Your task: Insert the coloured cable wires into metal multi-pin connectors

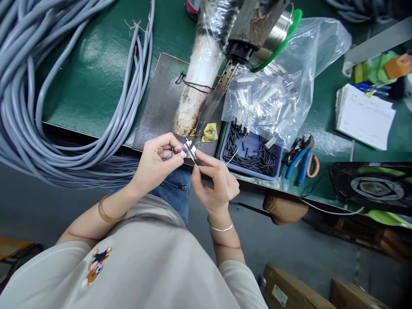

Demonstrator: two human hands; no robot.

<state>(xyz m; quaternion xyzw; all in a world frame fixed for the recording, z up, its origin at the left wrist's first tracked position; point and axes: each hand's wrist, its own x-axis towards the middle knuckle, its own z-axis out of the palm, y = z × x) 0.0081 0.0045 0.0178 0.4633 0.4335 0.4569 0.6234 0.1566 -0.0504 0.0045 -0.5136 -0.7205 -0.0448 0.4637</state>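
Small connector point(189, 151), silvery, toothed, between left hand point(157, 159) and right hand point(217, 179)

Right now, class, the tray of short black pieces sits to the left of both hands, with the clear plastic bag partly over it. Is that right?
Not quite: in the head view, the tray sits to the right of both the left hand and the right hand. The clear plastic bag is indeed partly over it.

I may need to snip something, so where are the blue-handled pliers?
In the head view, the blue-handled pliers lie right of centre on the green bench, just right of the blue tray.
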